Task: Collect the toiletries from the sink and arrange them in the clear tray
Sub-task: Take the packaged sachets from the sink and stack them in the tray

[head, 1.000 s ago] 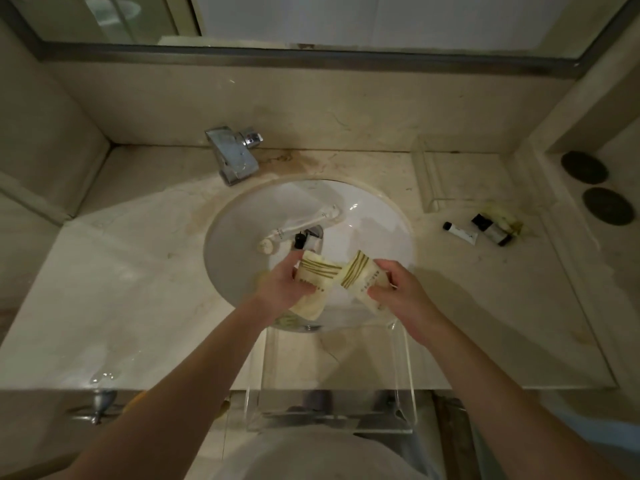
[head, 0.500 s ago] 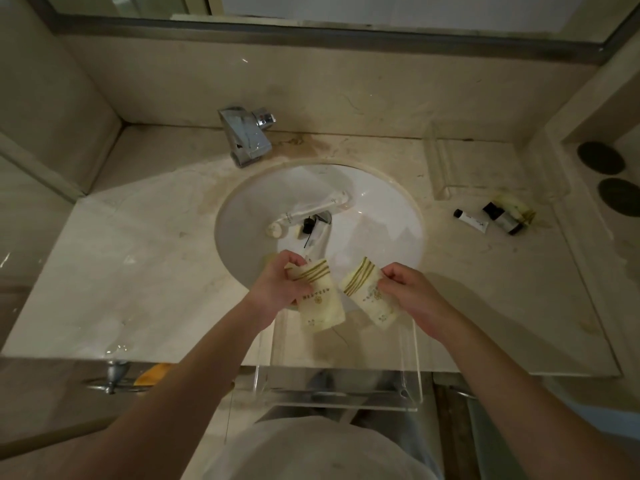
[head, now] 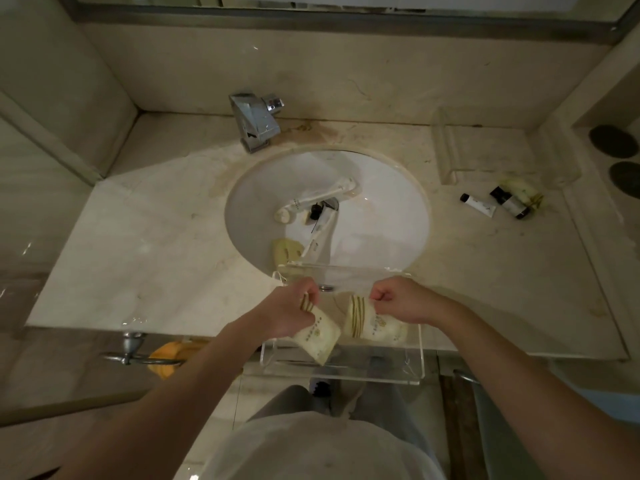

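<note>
A clear tray (head: pixel 414 370) sits on the counter's front edge, just below the white sink (head: pixel 388 206). My left hand (head: pixel 289 311) grips a cream packet with gold stripes (head: pixel 317 336) over the tray's left side. My right hand (head: pixel 401 301) holds a second cream striped packet (head: pixel 375 325) low in the tray's right half. Inside the sink lie a white toothbrush packet (head: pixel 318 199), a small tube with a black cap (head: pixel 320 223) and a yellowish pouch (head: pixel 285 249).
A chrome faucet (head: pixel 256 121) stands behind the sink. On the counter to the right lie a small white tube (head: pixel 478 205), a dark bottle (head: pixel 510 202), a cream pouch (head: pixel 519 187) and another clear tray (head: pixel 450 150). Two dark round coasters (head: pixel 614 143) sit far right.
Both hands have moved back from over the sink toward me and down, carrying the two striped packets into the clear tray.
</note>
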`<state>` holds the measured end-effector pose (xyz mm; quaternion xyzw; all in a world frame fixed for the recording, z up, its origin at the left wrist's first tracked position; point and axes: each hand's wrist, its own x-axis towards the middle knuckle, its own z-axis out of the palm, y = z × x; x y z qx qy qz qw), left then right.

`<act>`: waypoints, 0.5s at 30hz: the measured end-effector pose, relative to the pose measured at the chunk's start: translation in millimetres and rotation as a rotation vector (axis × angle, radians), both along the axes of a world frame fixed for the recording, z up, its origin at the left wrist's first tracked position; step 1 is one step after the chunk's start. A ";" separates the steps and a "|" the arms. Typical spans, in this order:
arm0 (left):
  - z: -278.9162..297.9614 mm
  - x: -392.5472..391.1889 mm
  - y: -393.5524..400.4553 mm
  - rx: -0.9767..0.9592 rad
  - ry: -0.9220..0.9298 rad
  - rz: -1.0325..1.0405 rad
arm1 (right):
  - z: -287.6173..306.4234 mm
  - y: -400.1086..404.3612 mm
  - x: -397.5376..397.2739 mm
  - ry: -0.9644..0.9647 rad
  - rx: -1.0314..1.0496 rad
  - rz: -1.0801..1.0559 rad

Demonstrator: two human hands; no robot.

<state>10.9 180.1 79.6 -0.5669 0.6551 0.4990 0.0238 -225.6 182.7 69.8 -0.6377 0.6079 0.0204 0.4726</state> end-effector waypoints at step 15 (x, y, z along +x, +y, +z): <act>-16.0 -2.4 24.9 -0.453 -0.459 -0.502 | -7.7 20.8 28.2 0.324 -0.156 0.374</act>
